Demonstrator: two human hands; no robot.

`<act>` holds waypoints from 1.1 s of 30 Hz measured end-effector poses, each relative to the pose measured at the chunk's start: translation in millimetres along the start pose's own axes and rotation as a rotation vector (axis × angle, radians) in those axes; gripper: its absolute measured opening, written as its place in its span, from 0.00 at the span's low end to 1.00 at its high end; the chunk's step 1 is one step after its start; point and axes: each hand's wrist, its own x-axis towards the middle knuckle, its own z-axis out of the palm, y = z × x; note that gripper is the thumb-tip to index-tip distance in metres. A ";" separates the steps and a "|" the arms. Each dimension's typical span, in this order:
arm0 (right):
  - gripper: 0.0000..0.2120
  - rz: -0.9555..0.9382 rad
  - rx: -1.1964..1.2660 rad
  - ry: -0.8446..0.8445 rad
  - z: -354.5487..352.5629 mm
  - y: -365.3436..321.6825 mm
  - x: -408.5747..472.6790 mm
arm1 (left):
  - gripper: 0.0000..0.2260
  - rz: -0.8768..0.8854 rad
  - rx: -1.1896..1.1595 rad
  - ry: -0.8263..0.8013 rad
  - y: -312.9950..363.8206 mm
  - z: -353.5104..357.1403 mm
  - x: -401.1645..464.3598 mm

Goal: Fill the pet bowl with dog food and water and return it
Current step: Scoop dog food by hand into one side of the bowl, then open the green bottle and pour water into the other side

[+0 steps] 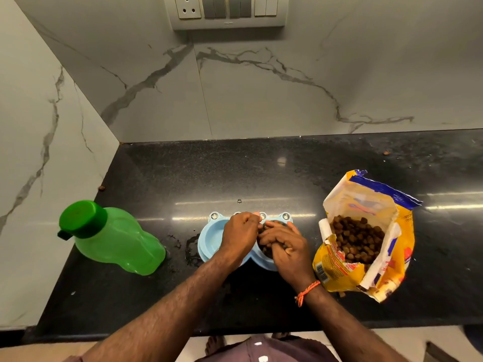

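Where the black counter (261, 173) meets its front edge, a pale blue double bowl (209, 240) sits at centre, directly before the person. Its left compartment shows bare blue plastic. Its right compartment holds brown kibble (266, 250), mostly hidden beneath the hands. Small round studs line the bowl's far rim.

Both hands meet over the bowl. The left hand (239, 235) reaches across the left compartment, fingers curled inward towards the middle of the bowl; whether it grips anything cannot be told. The right hand (283, 246) lies over the right compartment, fingers bent down among the kibble; how much it holds cannot be told. An orange thread band (307, 291) circles the right wrist.

Just right of the bowl, a yellow food bag (366, 270) lies with its torn mouth open upward, showing more kibble inside. A few loose pieces lie on the counter beside the bag's lower edge.

Left of the bowl, well apart from it, a green bottle (117, 241) stands with its green cap on. Wet patches darken the counter between bottle and bowl.

Grey-veined marble walls (248, 87) rise behind and to the left. A switch panel (228, 11) is mounted high on the back wall.
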 end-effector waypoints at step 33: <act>0.58 -0.188 0.144 -0.935 163.4 -163.3 71.2 | 0.25 0.426 0.691 0.418 58.3 -291.7 -96.3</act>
